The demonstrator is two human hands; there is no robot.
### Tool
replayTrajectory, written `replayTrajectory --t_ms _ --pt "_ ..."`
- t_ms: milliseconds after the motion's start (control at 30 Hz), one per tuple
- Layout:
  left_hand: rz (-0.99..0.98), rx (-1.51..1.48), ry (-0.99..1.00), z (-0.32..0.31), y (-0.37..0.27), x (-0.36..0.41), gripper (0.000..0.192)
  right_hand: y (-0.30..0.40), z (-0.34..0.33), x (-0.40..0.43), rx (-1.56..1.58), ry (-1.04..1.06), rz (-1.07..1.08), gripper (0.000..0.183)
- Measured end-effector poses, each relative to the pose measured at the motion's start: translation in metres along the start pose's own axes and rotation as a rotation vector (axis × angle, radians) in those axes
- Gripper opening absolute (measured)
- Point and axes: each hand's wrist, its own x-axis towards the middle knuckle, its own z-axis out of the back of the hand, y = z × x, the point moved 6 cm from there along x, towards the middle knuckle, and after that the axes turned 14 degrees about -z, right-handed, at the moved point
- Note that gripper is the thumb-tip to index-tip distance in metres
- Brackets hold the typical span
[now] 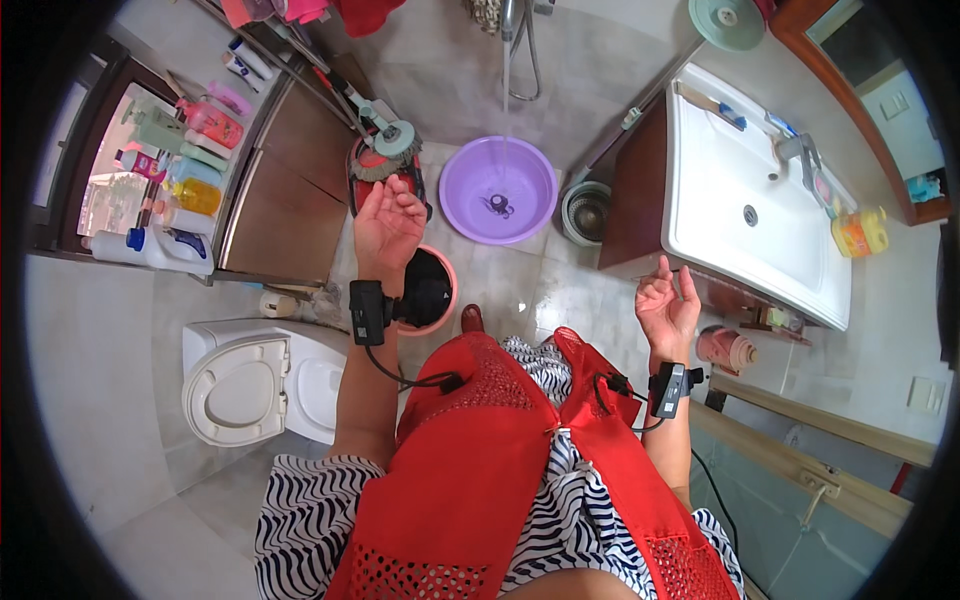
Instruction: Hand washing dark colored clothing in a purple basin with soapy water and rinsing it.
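Observation:
My left hand (390, 225) is raised palm up, fingers loosely curled and holding nothing. Below it in the picture is a pink-rimmed bucket (452, 289) with a black lining, partly covered by my wrist. Just beyond the fingertips stands a round scrubbing brush (396, 140) over a red and black bucket. My right hand (667, 309), also palm up and holding nothing, is nearest the front edge of the white washbasin (720, 217). Between the hands and farther off, a purple basin (459, 210) sits on the floor. Water from a tap (508, 22) runs into it.
A toilet (315, 386) with its lid raised is at left. Several bottles (214, 124) line the window ledge above a brown cabinet (289, 202). A mop handle (622, 124) leans by the vanity, near a grey-green bucket (586, 212). A pink thermos-like flask (726, 349) is at right.

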Motion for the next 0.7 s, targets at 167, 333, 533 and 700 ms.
replayTrajectory --t_ms 167,333,533,700 --pt "0.011 -0.018 -0.028 0.0001 0.0025 -0.0004 0.021 0.0 -0.0004 -0.0012 -0.003 0.005 0.002 0.034" --pt "0.015 -0.014 -0.033 -0.0001 0.0033 0.0006 0.021 -0.0002 -0.0015 -0.0021 -0.007 0.01 0.001 0.033" --pt "0.006 0.005 -0.043 -0.0034 0.0046 0.0004 0.02 0.0 0.0001 -0.001 -0.005 -0.007 -0.001 0.033" --pt "0.006 0.012 -0.044 -0.0028 0.0061 0.0028 0.02 0.0002 0.0008 -0.0005 -0.005 -0.006 -0.011 0.033"
